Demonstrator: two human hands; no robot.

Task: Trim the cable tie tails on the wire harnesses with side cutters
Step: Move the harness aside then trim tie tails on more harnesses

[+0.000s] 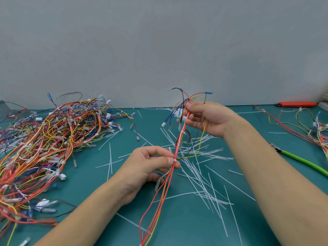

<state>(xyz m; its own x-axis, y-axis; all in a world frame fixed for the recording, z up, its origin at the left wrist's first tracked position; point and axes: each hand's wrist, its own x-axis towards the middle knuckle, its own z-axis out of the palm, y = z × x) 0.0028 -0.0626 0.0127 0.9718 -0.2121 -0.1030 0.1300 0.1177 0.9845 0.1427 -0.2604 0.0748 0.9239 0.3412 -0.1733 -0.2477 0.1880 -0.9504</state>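
left hand point(150, 166) pinches harness point(179, 139) at its tie, right hand point(204, 118) grips it at 1 o'clock. harness runs 7 to 1. side cutters point(301, 160) lie at 3 o'clock, nearer right hand.

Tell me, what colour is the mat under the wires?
Teal green mat, clearest in the head view.

A plain pale grey wall point(159, 41) filled the upper half of the view, bare and evenly lit with no hard shadows. It met a work table covered in a teal-green mat point(85, 189) along a nearly straight line running left to right. The light was soft and diffuse, and the mat's surface looked matte and smooth.
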